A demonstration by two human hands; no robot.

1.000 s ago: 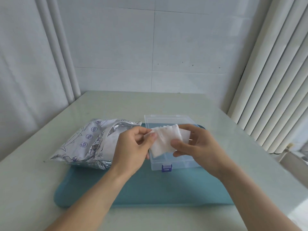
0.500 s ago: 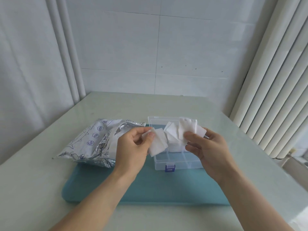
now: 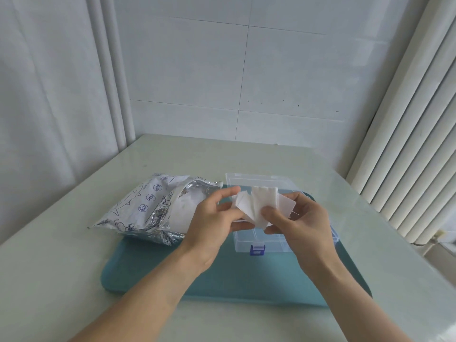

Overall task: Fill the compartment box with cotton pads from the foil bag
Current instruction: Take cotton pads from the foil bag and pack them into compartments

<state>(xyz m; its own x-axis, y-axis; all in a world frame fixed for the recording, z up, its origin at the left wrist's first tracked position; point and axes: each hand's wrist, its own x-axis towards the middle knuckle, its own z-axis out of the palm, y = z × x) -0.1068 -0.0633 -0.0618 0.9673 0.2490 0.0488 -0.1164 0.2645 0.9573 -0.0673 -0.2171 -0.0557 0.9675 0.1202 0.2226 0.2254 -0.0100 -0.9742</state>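
Several pads: a fanned bunch of white square cotton pads (image 3: 259, 206) held in the air above the compartment box, between both hands.
Left hand (image 3: 212, 223): fingers curled, pinching the bunch's left side.
Right hand (image 3: 301, 218): thumb and fingers pinching the bunch's right side.
Compartment box (image 3: 261, 240): clear plastic, lid open toward the back, blue latch (image 3: 257, 250) on its front wall; sits on the mat's right half, toward the back edge. Contents mostly hidden by the hands.
Foil bag (image 3: 153, 208): silver, printed, mouth open toward the box; lies over the mat's back-left corner, just beside the box.
Mat (image 3: 246, 280): teal, on the pale table (image 3: 49, 280).
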